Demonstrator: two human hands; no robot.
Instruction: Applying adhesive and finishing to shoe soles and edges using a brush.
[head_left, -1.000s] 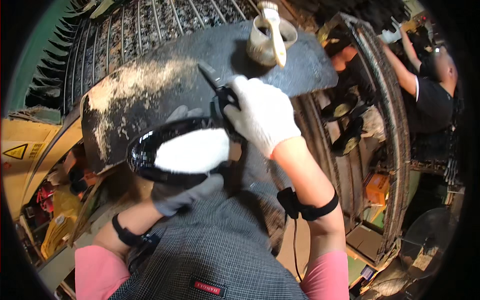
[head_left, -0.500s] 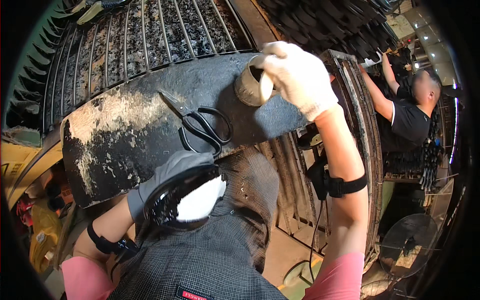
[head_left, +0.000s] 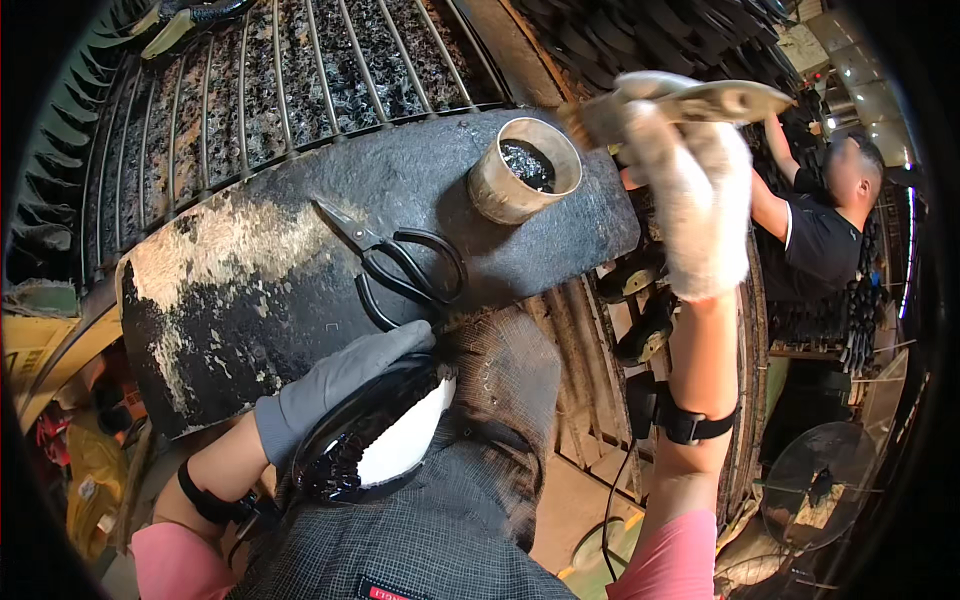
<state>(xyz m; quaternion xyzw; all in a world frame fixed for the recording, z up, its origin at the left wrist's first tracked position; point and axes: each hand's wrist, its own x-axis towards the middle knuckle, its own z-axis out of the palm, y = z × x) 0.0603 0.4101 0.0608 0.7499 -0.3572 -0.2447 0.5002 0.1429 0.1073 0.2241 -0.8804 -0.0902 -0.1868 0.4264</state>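
My right hand [head_left: 705, 210], in a white glove, is raised at the upper right and closed around a flat wooden-handled brush [head_left: 740, 102]. The brush lies nearly level, bristles to the left, slightly blurred. Below and left of it stands a pale cup [head_left: 495, 190] with shiny black liquid inside. My left hand [head_left: 340, 375], in a grey glove, grips the edge of a rounded glossy black piece [head_left: 335, 465] with a white area on its face; its kind is unclear. Black-handled scissors [head_left: 395, 270] lie just beyond my left hand.
The cup and scissors rest on a worn, curved black board [head_left: 380, 165]. Behind it runs a rack of metal bars [head_left: 280, 80] over a black-spattered surface. Black curved pieces [head_left: 640, 50] are stacked at the back right. A co-worker [head_left: 825, 230] stands at the right, above a fan [head_left: 820, 485].
My right hand has lifted the brush out of the cup and moved right, so the cup's black liquid now shows. The black piece in my left hand has tilted and shifted slightly down.
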